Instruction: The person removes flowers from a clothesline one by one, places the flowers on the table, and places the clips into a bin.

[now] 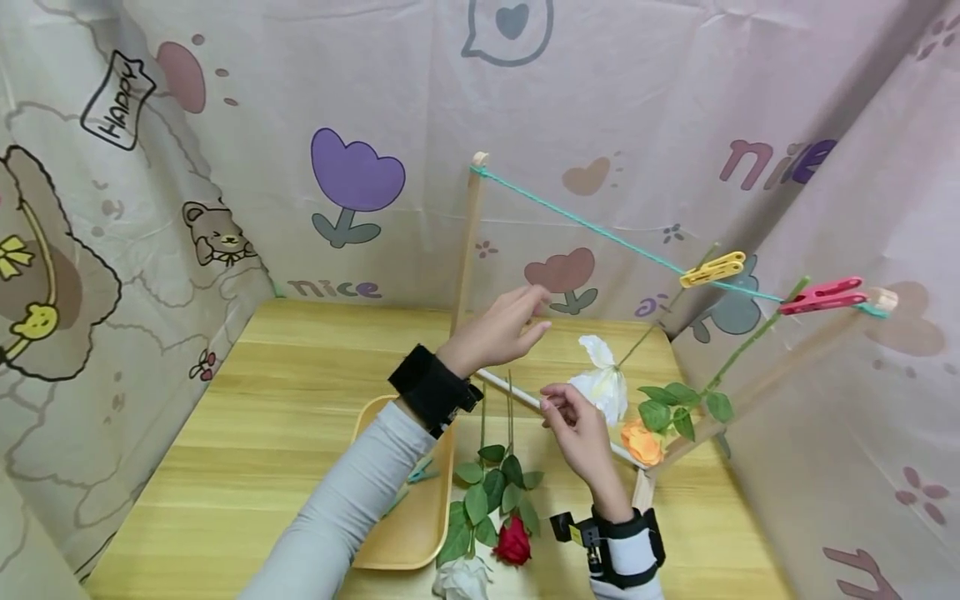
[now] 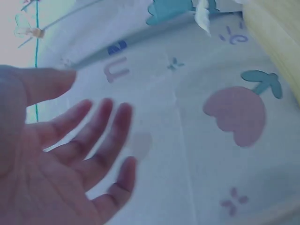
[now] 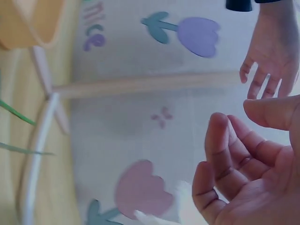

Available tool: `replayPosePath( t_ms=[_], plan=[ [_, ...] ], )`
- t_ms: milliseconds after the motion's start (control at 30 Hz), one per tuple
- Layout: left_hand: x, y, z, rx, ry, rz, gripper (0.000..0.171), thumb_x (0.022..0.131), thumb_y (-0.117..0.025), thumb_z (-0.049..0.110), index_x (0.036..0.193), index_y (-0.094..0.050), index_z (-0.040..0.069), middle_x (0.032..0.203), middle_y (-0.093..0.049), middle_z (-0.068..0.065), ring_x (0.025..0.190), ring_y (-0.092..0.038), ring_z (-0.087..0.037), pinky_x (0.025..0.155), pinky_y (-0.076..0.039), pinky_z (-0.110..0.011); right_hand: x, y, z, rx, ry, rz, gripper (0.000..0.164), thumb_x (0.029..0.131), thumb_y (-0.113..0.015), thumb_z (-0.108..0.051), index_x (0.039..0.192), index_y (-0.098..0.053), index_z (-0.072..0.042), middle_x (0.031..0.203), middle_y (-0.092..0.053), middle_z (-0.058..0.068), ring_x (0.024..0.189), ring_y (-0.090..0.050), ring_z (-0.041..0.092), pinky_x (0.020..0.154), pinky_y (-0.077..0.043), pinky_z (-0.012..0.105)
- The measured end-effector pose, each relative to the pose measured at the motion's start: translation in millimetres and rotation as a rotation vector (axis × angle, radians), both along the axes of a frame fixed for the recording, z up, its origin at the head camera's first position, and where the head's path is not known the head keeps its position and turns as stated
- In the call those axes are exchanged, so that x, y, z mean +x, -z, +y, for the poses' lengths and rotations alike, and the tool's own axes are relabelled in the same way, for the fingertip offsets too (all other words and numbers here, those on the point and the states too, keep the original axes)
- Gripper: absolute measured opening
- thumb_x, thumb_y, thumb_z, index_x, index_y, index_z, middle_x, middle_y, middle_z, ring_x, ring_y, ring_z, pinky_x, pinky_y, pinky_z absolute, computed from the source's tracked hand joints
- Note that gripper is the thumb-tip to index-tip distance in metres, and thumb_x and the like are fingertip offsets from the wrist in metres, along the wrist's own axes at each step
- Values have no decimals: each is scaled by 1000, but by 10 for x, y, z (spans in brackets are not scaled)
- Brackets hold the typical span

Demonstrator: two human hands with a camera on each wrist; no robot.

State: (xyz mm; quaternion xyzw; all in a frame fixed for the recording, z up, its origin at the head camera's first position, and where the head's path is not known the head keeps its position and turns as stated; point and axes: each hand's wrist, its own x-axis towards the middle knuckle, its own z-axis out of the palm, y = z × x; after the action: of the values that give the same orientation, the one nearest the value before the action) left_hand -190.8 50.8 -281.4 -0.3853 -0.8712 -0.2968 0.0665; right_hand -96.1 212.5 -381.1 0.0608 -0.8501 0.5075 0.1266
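White flower (image 1: 603, 385) hanging head-down, crumpled petals, right hand (image 1: 576, 425) loosely open beside it

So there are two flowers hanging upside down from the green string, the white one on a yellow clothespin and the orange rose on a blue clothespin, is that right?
Not quite. The orange rose hangs from a red plastic clothespin, not a blue one, as the head view shows. The rest stands: the white flower hangs from the yellow plastic clothespin, both upside down on the green string.
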Motion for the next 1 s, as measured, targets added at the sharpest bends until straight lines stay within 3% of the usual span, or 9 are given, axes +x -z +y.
replayPosePath(
  t_ms=[267, 400, 500, 633, 733, 867, 1000],
  plan=[
    [-83, -261, 369, 147, 57, 182, 32, 95, -52, 17, 125, -49, 5, 120, -56, -8, 108, -55, -17, 88, -44, -23, 2, -289, 227, -175, 287, 224, 19, 89, -55, 6, 107, -59, 11, 84, -61, 18, 65, -57, 0, 55, -45, 12],
    [-111, -346, 512, 219, 66, 258, 32, 94, -53, 15, 124, -50, 5, 121, -56, -8, 109, -55, -18, 93, -41, -23, -56, -325, 325, -259, 427, 298, 25, 90, -53, 5, 113, -54, 12, 96, -58, 8, 83, -56, 2, 70, -45, 10],
    [-124, -425, 631, 226, 69, 300, 33, 94, -53, 16, 125, -50, 6, 123, -55, -7, 114, -51, -19, 98, -39, -23, -137, -283, 420, -261, 495, 300, 34, 91, -53, 1, 124, -49, 7, 111, -56, 7, 102, -53, 9, 82, -43, 17],
    [-144, -521, 740, 219, 39, 321, 34, 94, -53, 17, 126, -50, 6, 126, -54, -6, 120, -48, -19, 101, -37, -23, -271, -248, 465, -192, 490, 244, 47, 92, -53, -6, 137, -40, -2, 134, -47, 14, 124, -44, 24, 97, -39, 38],
    [-155, -575, 817, 250, 23, 340, 32, 93, -53, 16, 124, -52, 6, 124, -55, -5, 115, -49, -19, 97, -39, -22, -357, -229, 480, -172, 436, 188, 50, 94, -51, -9, 141, -34, -2, 141, -39, 18, 132, -36, 32, 104, -32, 51],
    [-147, -638, 907, 289, 25, 359, 32, 93, -53, 15, 124, -53, 6, 123, -57, -5, 112, -51, -17, 94, -40, -21, -439, -189, 482, -191, 328, 123, 47, 99, -43, -12, 141, -30, 2, 140, -39, 22, 135, -32, 36, 109, -27, 53],
    [-117, -724, 977, 250, 43, 311, 36, 96, -49, 18, 130, -49, 7, 131, -54, -4, 126, -46, -15, 104, -34, -20, -501, -168, 452, -218, 231, 101, 42, 102, -36, -18, 138, -32, 4, 134, -44, 25, 133, -34, 36, 110, -25, 49]
  ],
)
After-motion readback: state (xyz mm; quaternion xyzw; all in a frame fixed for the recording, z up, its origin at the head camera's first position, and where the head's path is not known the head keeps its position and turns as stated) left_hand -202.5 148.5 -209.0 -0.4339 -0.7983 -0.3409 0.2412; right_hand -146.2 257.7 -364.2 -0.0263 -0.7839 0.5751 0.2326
